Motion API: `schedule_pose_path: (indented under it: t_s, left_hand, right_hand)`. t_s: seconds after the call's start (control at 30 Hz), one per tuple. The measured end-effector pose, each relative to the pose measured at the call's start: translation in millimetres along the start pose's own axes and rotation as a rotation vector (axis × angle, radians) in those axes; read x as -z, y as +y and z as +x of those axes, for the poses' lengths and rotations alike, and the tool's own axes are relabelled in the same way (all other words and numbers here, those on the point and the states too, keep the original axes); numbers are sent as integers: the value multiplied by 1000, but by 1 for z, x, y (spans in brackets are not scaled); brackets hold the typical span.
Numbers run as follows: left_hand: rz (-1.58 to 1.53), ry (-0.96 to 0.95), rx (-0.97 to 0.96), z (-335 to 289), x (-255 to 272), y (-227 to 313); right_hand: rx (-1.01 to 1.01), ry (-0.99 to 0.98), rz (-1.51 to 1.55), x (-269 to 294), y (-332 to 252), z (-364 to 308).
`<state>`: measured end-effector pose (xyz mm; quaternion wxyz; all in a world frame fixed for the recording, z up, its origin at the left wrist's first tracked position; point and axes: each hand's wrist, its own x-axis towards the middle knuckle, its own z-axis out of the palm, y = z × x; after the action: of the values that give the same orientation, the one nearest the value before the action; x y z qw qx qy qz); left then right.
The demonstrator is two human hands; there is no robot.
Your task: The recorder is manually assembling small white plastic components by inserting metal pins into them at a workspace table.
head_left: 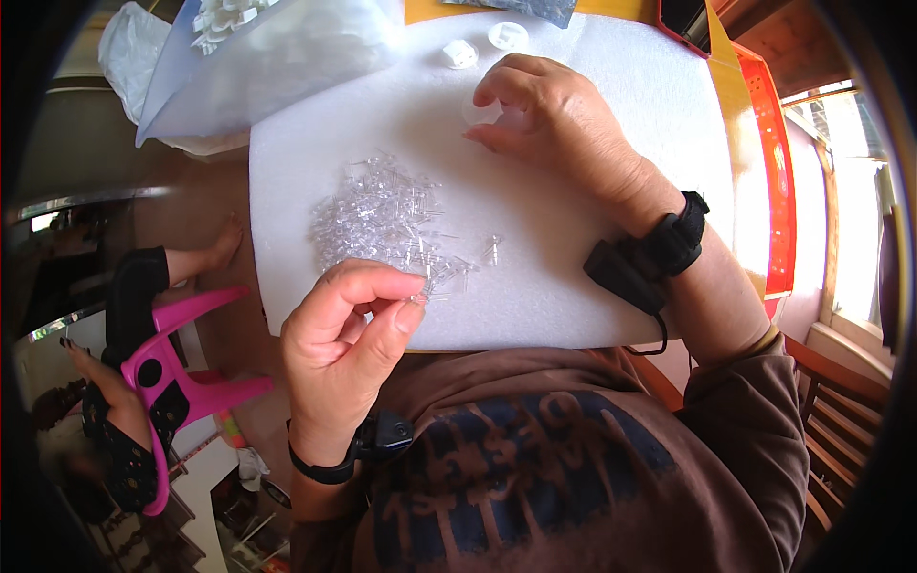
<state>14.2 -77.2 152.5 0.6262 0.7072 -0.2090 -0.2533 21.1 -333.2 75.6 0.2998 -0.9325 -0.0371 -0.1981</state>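
My left hand [349,334] is in a pinch at the near edge of a pile of small clear plastic pins [377,215]. A tiny clear plastic pin [418,298] shows at its fingertips, mostly covered by them. Farther off, at the right, my right hand [559,119] curves its thumb and fingers around a pale round plastic piece [479,115], partly hidden by the fingers. Beyond that hand lie two white round plastic pieces, one with a raised middle [460,54] and a flatter one [509,37]. A single clear pin [493,249] lies apart, right of the pile.
White foam sheeting [573,296] covers the table. A translucent bag [277,72] with white parts stands far left. An orange-red plastic crate [767,172] is at the right, near a dark red device [686,24]. Beyond the left edge, a person sits by a pink stool [181,368].
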Motion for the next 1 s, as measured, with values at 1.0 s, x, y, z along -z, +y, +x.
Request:
schedule_pose_path:
  t_s: [1.0]
  left_hand:
    - [445,225,-520,-9,-6,28]
  right_hand:
    - [-498,-549,1879,39,-65,-21]
